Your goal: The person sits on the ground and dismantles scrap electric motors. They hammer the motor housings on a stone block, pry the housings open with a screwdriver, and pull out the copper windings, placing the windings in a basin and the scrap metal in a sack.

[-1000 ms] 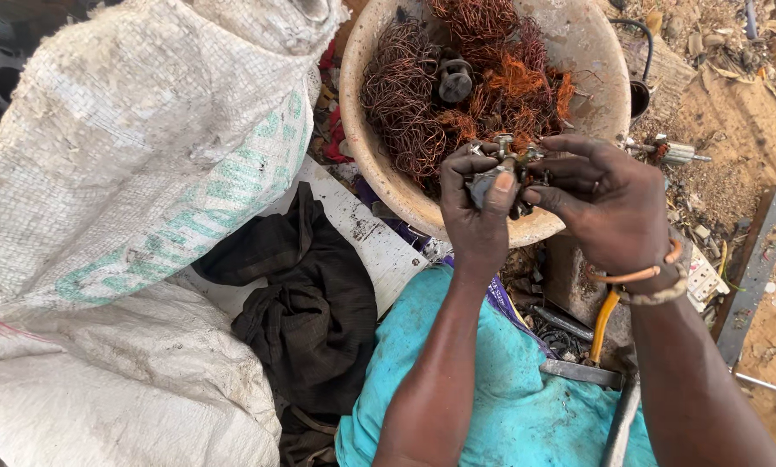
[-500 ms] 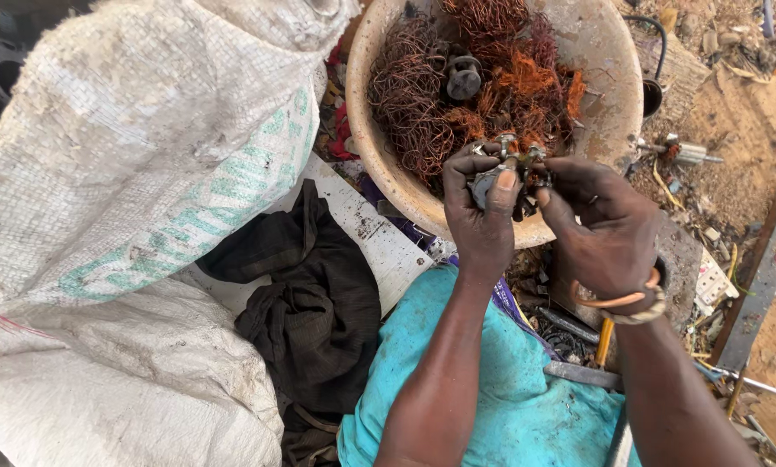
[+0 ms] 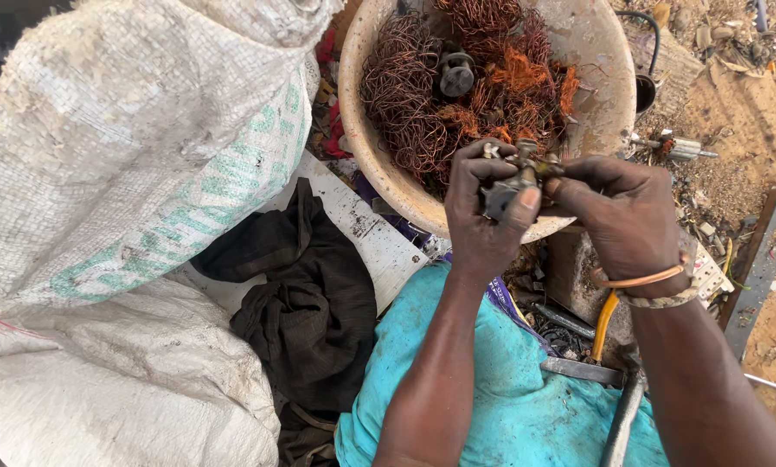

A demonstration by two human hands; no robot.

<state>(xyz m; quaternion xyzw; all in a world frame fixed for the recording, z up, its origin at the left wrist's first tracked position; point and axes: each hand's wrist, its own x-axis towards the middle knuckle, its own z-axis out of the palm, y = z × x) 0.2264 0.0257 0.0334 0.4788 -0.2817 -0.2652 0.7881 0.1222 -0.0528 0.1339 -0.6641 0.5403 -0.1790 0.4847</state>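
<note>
Both hands, left and right, pinch a small metal part over the wire-filled basin

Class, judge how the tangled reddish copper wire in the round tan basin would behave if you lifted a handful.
The tangled reddish copper wire would probably come up as a springy clump, since its strands interlock. It likely feels heavy for its size, being metal. Loose ends may snag on the round tan basin.

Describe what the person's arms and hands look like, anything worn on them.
Both forearms are bare, with no sleeves and no gloves. The left hand wears nothing that shows, and its wrist is bare. The right hand has two bands at the wrist: a thin orange bangle and, just behind it, a pale beaded or braided bracelet. No rings or watch can be seen.
</note>
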